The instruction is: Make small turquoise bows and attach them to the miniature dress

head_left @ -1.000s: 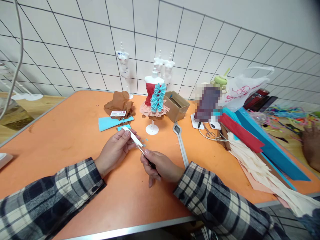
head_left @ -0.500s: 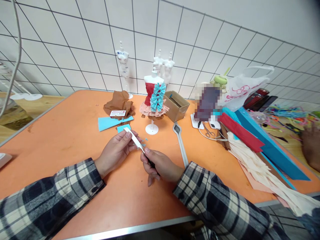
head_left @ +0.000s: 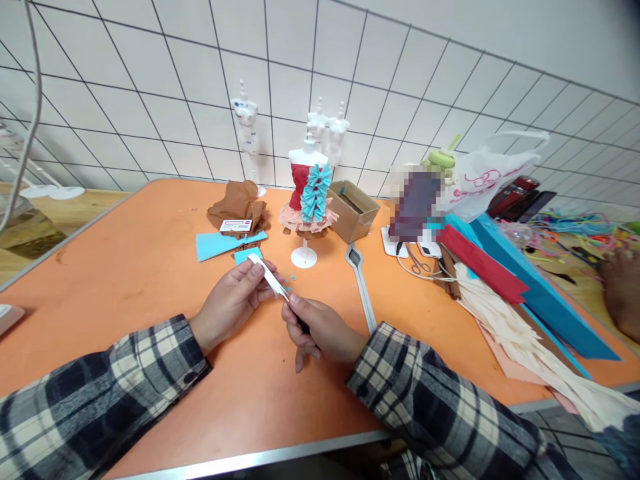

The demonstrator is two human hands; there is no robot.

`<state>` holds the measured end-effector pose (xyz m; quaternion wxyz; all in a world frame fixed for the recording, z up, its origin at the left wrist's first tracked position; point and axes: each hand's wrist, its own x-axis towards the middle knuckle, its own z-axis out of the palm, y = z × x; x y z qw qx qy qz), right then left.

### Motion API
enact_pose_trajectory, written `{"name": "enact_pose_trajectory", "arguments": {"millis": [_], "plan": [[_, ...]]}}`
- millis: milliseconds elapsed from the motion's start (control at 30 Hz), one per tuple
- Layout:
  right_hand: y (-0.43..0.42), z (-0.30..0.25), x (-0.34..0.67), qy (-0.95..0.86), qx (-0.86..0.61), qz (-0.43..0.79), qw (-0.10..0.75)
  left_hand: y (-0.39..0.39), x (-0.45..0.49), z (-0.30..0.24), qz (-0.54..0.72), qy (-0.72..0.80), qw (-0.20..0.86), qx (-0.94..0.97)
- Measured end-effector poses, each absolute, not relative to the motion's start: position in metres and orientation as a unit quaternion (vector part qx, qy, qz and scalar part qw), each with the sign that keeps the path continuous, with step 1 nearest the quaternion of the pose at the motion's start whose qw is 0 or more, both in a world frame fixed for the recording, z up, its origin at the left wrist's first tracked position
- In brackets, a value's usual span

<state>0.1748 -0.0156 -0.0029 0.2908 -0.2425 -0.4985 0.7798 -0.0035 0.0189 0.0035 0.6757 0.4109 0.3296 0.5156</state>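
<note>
My left hand (head_left: 234, 299) pinches a narrow white strip (head_left: 267, 275), apparently paper, between thumb and fingers. Closed around dark-handled scissors (head_left: 303, 325) is my right hand (head_left: 324, 327), and the blades meet the strip's near end. Fingers cover most of the scissors. Just beyond the hands stands a small dress form (head_left: 309, 159) wearing a red bodice, blue ruffles and a pink skirt. Small blue scraps (head_left: 288, 288) lie on the table by the strip. A blue paper piece (head_left: 248, 255) rests behind my left fingers.
On the orange table (head_left: 125, 280) are crumpled brown paper (head_left: 237, 203), a cardboard box (head_left: 354, 212) and a grey strap-like strip (head_left: 364, 293). Another pair of scissors (head_left: 419, 261) lies near folded coloured paper (head_left: 483, 263). Another person's hand (head_left: 620, 290) is at the far right.
Both hands stay in nearly the same place. The scissor blades have shifted slightly at the white strip's near end.
</note>
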Motion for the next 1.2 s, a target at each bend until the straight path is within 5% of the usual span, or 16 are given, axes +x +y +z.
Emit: {"name": "enact_pose_trajectory", "arguments": {"millis": [1200], "plan": [[-0.0161,-0.0023,0.1731,-0.486,-0.257,0.784,0.287,0.0182,-0.0026,0.006,0.523,0.331,0.672,0.407]]}}
